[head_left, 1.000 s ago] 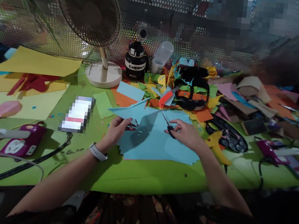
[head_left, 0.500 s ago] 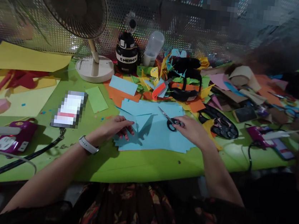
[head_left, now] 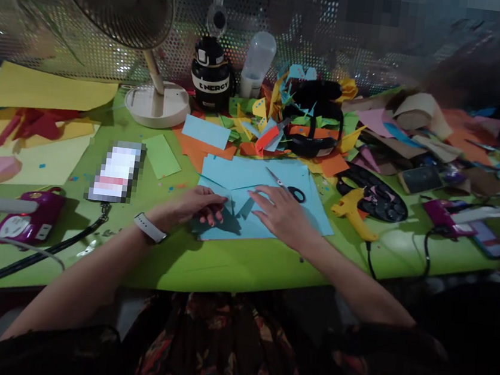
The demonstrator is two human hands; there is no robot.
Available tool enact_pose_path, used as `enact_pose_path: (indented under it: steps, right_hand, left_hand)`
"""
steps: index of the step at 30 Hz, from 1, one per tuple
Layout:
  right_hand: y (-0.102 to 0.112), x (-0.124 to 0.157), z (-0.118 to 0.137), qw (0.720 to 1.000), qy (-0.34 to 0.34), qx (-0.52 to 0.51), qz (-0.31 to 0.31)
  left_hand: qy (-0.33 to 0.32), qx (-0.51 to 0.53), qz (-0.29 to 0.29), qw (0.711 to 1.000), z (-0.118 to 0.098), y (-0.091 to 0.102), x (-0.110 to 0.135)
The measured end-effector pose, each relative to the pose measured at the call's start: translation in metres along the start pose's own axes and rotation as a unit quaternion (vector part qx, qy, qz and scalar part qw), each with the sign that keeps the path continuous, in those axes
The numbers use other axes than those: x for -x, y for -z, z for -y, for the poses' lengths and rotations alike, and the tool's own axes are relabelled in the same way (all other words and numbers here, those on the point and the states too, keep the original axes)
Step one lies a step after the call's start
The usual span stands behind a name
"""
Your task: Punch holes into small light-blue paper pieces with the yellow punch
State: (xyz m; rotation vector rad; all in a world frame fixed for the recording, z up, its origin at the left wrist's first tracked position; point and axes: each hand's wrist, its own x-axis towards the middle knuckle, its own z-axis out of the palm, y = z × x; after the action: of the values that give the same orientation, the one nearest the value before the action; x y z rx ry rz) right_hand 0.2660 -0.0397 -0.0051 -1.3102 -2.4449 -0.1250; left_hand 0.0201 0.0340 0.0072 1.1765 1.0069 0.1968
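My left hand (head_left: pixel 198 207), with a white band at the wrist, pinches a folded piece of blue paper (head_left: pixel 231 196) at its lower middle. Thin flaps of the piece spread to both sides. Fingers apart and holding nothing, my right hand (head_left: pixel 283 215) hovers just right of the folded piece. Whether its fingertips touch the paper I cannot tell. Both hands are above a stack of light blue sheets (head_left: pixel 258 170). Black-handled scissors (head_left: pixel 295 194) lie on the sheets, just beyond my right hand.
A yellow glue gun (head_left: pixel 355 213) and a black tray (head_left: pixel 386 203) lie at the right. To the left are a phone (head_left: pixel 117 172) and a purple power block (head_left: pixel 32 220). A fan (head_left: pixel 155 104), a black bottle (head_left: pixel 211 81) and paper scraps line the back.
My right hand has let go of the scissors, leaving them on the blue sheets, and has moved left toward the folded paper. My left hand keeps its pinch. The view has shifted slightly.
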Motion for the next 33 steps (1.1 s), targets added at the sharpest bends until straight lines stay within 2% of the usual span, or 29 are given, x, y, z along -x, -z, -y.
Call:
enact_pose_path:
  steps: [2, 5, 7, 8, 9, 10, 11, 12, 13, 14, 16, 18, 22, 25, 27, 30, 33]
  right_hand:
    - [-0.013, -0.015, 0.008, 1.0, 0.029, -0.008, 0.005]
    - [-0.03, -0.024, 0.005, 0.998, 0.04, -0.037, 0.008]
    - [-0.037, -0.023, -0.002, 0.997, 0.033, -0.071, 0.004]
    - [-0.039, -0.022, -0.005, 0.995, 0.027, -0.094, 0.001]
    - [-0.041, -0.021, -0.007, 0.993, 0.019, -0.118, -0.004]
    - [-0.041, -0.02, -0.009, 0.99, 0.01, -0.141, -0.005]
    - [-0.041, -0.02, -0.01, 0.987, 0.0, -0.16, -0.005]
    - [-0.041, -0.021, -0.01, 0.985, -0.01, -0.174, -0.003]
    - [-0.04, -0.021, -0.01, 0.983, -0.018, -0.182, 0.002]
    - [-0.039, -0.023, -0.01, 0.982, -0.025, -0.186, 0.009]
    - [-0.038, -0.026, -0.009, 0.981, -0.039, -0.188, 0.023]
    - [-0.038, -0.028, -0.009, 0.98, -0.056, -0.19, 0.027]
    - [-0.034, -0.027, -0.005, 0.978, -0.053, -0.2, 0.025]
    - [-0.023, -0.016, -0.002, 0.98, -0.017, -0.198, 0.031]
    - [-0.01, -0.003, -0.004, 0.985, -0.018, -0.173, 0.013]
    - [0.014, 0.024, -0.019, 0.991, -0.086, -0.096, -0.044]
    - [0.037, 0.06, -0.046, 0.977, -0.198, 0.026, -0.076]
  left_hand:
    - [0.002, -0.002, 0.001, 1.0, 0.0, -0.003, 0.0]
    - [0.027, -0.051, -0.009, 0.998, 0.001, -0.006, 0.006]
    - [0.012, -0.141, -0.064, 0.988, 0.001, -0.009, 0.015]
    - [-0.024, -0.208, -0.118, 0.971, 0.001, -0.012, 0.021]
    - [-0.094, -0.283, -0.2, 0.934, 0.001, -0.014, 0.026]
    - [-0.164, -0.36, -0.272, 0.877, 0.001, -0.017, 0.03]
    - [-0.223, -0.425, -0.318, 0.817, 0.001, -0.02, 0.032]
    - [-0.275, -0.48, -0.327, 0.766, 0.002, -0.022, 0.031]
    - [-0.314, -0.526, -0.312, 0.726, 0.004, -0.023, 0.029]
    - [-0.343, -0.561, -0.289, 0.696, 0.006, -0.024, 0.025]
    - [-0.359, -0.602, -0.25, 0.668, 0.012, -0.025, 0.013]
    - [-0.337, -0.619, -0.237, 0.669, 0.019, -0.024, 0.002]
    - [-0.31, -0.607, -0.23, 0.694, 0.027, -0.021, -0.005]
    - [-0.315, -0.594, -0.208, 0.71, 0.029, -0.017, -0.001]
    - [-0.319, -0.59, -0.197, 0.715, 0.03, -0.013, 0.0]
    - [-0.328, -0.595, -0.209, 0.704, 0.031, -0.011, 0.001]
    - [-0.328, -0.602, -0.231, 0.691, 0.031, -0.014, 0.002]
